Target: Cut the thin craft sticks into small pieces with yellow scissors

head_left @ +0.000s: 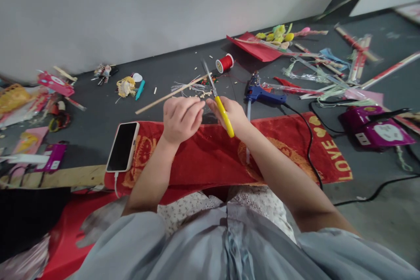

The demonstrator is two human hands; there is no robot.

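Note:
My right hand (pixel 233 116) grips yellow-handled scissors (pixel 224 116), their metal blades pointing away from me and partly blurred. Close beside it, my left hand (pixel 181 117) is closed with its fingers curled in; whatever it pinches, if anything, is hidden. Both hands are above the far edge of a red towel (pixel 206 153). Just beyond them, a thin wooden stick (pixel 173 92) lies slantwise on the grey table, near small pale beads (pixel 206 94) and thin wires (pixel 183 86). A spool of red thread (pixel 225 63) lies past the blades.
Right of my hands is a blue glue gun (pixel 264 95) with a black cord and a glue stick. A charging phone (pixel 122 146) lies at the towel's left end. Red paper (pixel 259 47), wrapped sticks and a purple box (pixel 377 127) crowd the right. A wall (pixel 131 8) stands behind.

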